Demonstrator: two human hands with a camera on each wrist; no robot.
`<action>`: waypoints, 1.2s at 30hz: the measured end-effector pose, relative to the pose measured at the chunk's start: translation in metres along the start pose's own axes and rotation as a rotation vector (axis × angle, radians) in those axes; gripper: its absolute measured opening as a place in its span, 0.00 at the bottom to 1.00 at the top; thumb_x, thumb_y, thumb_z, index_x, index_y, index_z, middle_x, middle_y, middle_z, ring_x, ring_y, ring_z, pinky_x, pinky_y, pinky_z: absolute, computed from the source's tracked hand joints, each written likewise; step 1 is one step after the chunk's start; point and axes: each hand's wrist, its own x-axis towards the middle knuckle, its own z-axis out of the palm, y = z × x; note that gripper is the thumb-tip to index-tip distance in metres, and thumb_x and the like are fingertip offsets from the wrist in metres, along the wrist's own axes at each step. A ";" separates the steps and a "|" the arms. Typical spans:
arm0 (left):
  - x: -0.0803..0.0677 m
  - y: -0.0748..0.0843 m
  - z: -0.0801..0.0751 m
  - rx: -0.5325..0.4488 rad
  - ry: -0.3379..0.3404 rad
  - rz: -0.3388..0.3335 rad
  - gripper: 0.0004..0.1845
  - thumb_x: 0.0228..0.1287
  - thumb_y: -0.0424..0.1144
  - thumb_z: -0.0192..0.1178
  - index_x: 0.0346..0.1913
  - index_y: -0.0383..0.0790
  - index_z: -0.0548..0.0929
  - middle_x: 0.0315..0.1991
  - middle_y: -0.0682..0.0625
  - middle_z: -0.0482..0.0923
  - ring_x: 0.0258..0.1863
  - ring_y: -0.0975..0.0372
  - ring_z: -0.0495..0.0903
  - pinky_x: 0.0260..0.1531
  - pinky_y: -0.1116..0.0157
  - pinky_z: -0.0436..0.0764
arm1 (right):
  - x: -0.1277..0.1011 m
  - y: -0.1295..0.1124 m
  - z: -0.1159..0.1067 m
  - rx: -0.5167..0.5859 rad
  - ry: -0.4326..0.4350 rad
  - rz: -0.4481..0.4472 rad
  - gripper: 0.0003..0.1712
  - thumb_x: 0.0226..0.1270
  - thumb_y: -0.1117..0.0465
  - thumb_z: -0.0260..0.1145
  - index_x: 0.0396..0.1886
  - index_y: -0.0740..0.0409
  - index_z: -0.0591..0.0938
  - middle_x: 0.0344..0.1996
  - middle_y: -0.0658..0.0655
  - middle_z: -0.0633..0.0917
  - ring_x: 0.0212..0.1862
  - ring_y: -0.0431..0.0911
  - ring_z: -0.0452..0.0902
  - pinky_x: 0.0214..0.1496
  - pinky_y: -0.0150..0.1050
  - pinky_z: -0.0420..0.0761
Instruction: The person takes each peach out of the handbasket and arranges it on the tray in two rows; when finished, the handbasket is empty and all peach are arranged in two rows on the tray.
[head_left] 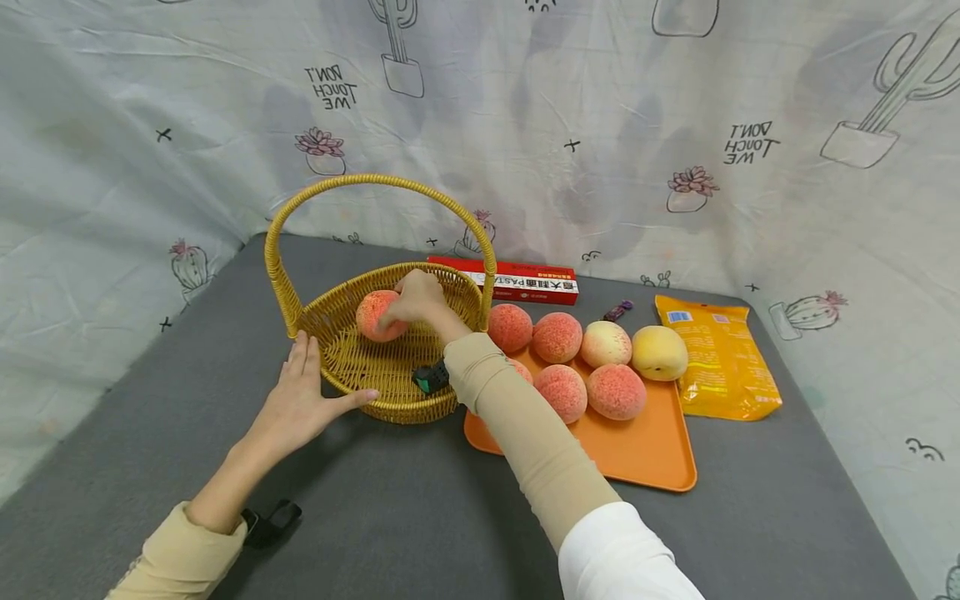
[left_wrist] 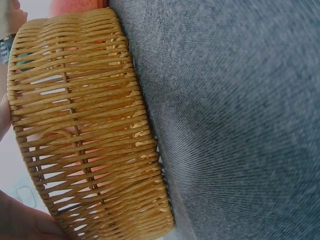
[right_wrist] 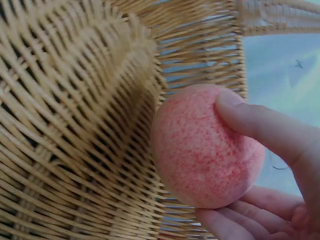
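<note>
In the head view, a woven yellow basket with a tall arched handle stands on the grey table. My right hand reaches inside and holds a pinkish-red peach above the basket's floor. The right wrist view shows thumb and fingers on opposite sides of this peach, close to the woven wall. My left hand rests against the basket's near left side, fingers straight and thumb spread along the front rim. From the left wrist, the basket's outer wall fills the left part.
Right of the basket, an orange tray bears several peaches, red and pale yellow. A red pasta box lies behind, with a small purple-wrapped item near it. An orange packet lies at right. A patterned curtain hangs behind.
</note>
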 end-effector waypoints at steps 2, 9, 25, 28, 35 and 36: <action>0.000 0.000 0.001 -0.001 -0.002 0.002 0.62 0.47 0.70 0.51 0.64 0.24 0.31 0.65 0.35 0.19 0.63 0.41 0.27 0.53 0.38 0.48 | -0.002 -0.001 -0.005 0.018 0.020 -0.023 0.18 0.31 0.53 0.78 0.25 0.54 0.83 0.15 0.44 0.77 0.22 0.37 0.70 0.21 0.27 0.71; 0.001 -0.001 0.003 -0.001 -0.002 0.004 0.63 0.47 0.70 0.50 0.64 0.24 0.31 0.65 0.36 0.18 0.63 0.40 0.28 0.52 0.38 0.49 | -0.013 -0.011 -0.020 0.101 0.034 -0.177 0.30 0.32 0.52 0.78 0.42 0.55 0.83 0.29 0.47 0.84 0.31 0.37 0.76 0.29 0.27 0.74; 0.000 -0.002 0.000 -0.004 -0.004 0.023 0.63 0.47 0.70 0.50 0.64 0.23 0.31 0.65 0.34 0.19 0.64 0.42 0.27 0.51 0.38 0.51 | -0.061 -0.019 -0.040 0.443 -0.024 -0.365 0.38 0.33 0.61 0.78 0.51 0.60 0.77 0.44 0.53 0.81 0.42 0.35 0.77 0.40 0.26 0.75; 0.001 -0.003 0.000 -0.006 -0.005 0.026 0.63 0.47 0.71 0.50 0.64 0.23 0.30 0.64 0.34 0.19 0.64 0.42 0.27 0.52 0.38 0.50 | -0.073 -0.016 -0.045 0.537 -0.041 -0.379 0.37 0.34 0.64 0.77 0.51 0.60 0.77 0.44 0.53 0.81 0.43 0.36 0.77 0.41 0.28 0.76; 0.000 0.000 -0.002 -0.006 -0.010 0.014 0.63 0.47 0.70 0.51 0.63 0.23 0.29 0.64 0.34 0.18 0.63 0.42 0.26 0.51 0.37 0.49 | -0.111 -0.010 -0.063 0.678 -0.078 -0.294 0.36 0.37 0.71 0.74 0.53 0.64 0.75 0.46 0.59 0.79 0.45 0.41 0.77 0.43 0.33 0.76; 0.000 0.001 -0.002 -0.006 -0.010 0.013 0.63 0.47 0.70 0.51 0.63 0.24 0.29 0.64 0.34 0.18 0.63 0.42 0.25 0.51 0.37 0.49 | -0.117 -0.009 -0.066 0.691 -0.079 -0.279 0.35 0.38 0.72 0.73 0.53 0.65 0.74 0.47 0.60 0.79 0.46 0.42 0.77 0.43 0.34 0.76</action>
